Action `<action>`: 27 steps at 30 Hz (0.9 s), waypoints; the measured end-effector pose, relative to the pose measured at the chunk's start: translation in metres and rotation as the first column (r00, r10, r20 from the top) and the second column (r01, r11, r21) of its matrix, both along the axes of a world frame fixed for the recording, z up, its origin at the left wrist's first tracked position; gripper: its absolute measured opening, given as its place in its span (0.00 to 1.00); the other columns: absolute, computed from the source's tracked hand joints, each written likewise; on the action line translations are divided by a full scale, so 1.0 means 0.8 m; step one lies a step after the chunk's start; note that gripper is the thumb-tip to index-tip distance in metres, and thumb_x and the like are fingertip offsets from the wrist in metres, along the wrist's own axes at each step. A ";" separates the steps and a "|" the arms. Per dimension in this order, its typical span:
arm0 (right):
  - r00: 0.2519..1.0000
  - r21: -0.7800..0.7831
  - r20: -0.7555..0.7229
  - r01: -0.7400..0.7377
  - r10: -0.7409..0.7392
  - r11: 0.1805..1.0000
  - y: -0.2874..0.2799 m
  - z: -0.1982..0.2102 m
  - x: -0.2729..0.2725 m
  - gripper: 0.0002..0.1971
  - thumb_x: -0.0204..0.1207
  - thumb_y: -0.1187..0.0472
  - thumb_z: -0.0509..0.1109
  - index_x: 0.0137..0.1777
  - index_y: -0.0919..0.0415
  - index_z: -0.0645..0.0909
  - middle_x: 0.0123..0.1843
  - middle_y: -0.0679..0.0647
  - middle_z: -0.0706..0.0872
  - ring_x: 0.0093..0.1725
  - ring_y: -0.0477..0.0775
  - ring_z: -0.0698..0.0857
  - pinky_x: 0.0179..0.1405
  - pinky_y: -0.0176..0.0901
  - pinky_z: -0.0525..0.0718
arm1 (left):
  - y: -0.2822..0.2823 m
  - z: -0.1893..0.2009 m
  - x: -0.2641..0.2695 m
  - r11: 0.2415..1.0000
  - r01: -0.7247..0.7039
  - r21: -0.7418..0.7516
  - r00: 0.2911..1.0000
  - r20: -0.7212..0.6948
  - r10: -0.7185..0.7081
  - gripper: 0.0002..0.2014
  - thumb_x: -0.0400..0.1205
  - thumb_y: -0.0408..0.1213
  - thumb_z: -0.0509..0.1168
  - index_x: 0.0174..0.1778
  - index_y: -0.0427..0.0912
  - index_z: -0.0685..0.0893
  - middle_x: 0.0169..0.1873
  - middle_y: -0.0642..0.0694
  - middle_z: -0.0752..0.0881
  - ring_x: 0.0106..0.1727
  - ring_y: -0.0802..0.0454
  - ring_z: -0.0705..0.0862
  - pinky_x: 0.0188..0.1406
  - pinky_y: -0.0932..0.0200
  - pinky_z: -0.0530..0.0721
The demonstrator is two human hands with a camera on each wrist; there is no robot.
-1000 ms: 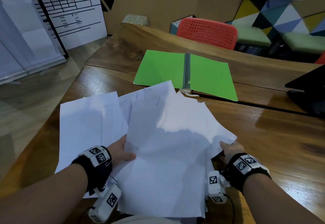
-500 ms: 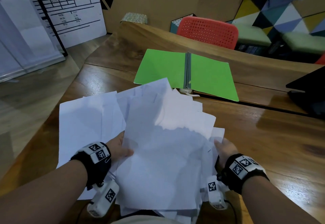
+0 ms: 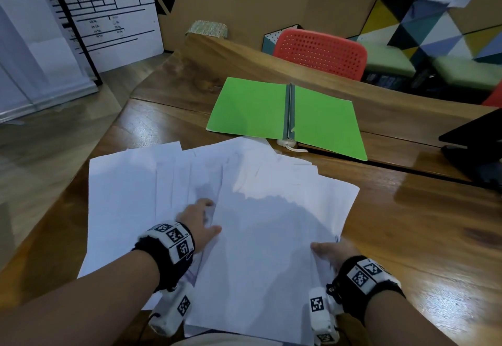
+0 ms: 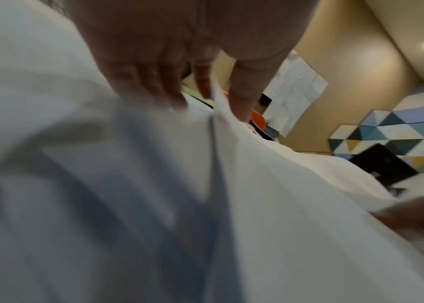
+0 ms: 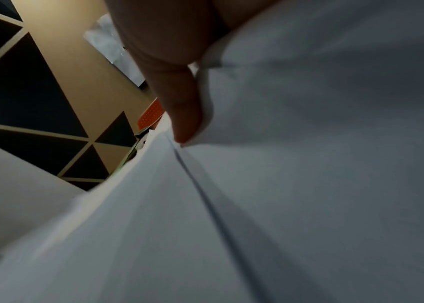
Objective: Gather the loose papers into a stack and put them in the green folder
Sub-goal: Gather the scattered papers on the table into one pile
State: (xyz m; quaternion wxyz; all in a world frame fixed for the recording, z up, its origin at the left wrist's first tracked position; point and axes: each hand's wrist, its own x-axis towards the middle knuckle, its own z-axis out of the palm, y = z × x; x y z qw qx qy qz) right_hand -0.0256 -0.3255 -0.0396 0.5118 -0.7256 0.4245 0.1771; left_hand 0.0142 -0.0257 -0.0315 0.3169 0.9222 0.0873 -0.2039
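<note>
A loose pile of white papers [image 3: 271,223] lies fanned on the wooden table [image 3: 421,223] in front of me. My left hand [image 3: 213,218] is at the pile's left edge, thumb on the top sheet and fingers slipped under it; in the left wrist view a sheet edge [image 4: 214,106] runs between thumb and fingers. My right hand [image 3: 326,250] holds the pile's right edge, thumb [image 5: 184,112] on top and fingers hidden beneath. More sheets [image 3: 122,196] lie flat to the left. The green folder [image 3: 326,120] lies open just beyond the papers.
A red perforated chair [image 3: 320,52] stands behind the table's far edge. A black flat device [image 3: 478,144] sits at the right edge. A white cord [image 3: 289,144] lies by the folder's spine. Bare wood shows to the right of the papers.
My left hand has slid forward along the pile's left edge. The held sheets have dropped flatter onto the table and swung to the right. My right hand stays at the right edge.
</note>
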 end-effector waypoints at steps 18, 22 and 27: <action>0.997 0.109 0.045 0.053 -0.058 0.993 -0.003 0.000 -0.003 0.17 0.66 0.68 0.78 0.52 0.78 0.82 0.44 0.67 0.88 0.38 0.63 0.86 0.34 0.48 0.87 | -0.013 0.005 -0.002 0.920 -0.251 -0.302 0.955 -0.230 0.185 0.29 0.77 0.40 0.66 0.74 0.41 0.67 0.70 0.38 0.77 0.60 0.44 0.80 0.59 0.59 0.76; 0.998 0.123 0.059 0.010 -0.017 0.992 0.004 0.014 -0.006 0.10 0.69 0.69 0.76 0.46 0.74 0.82 0.35 0.61 0.85 0.31 0.59 0.82 0.19 0.39 0.79 | -0.019 0.010 -0.007 0.895 -0.187 -0.405 0.969 -0.228 0.099 0.37 0.74 0.58 0.65 0.74 0.36 0.68 0.68 0.40 0.78 0.63 0.48 0.77 0.64 0.55 0.72; 0.980 0.203 0.179 0.051 -0.088 0.978 0.006 0.016 -0.005 0.17 0.73 0.62 0.73 0.58 0.73 0.80 0.43 0.62 0.87 0.38 0.59 0.83 0.38 0.46 0.81 | -0.012 0.014 -0.008 0.770 -0.122 -0.626 0.983 -0.183 0.007 0.29 0.65 0.33 0.77 0.62 0.41 0.77 0.54 0.42 0.88 0.57 0.46 0.83 0.60 0.52 0.80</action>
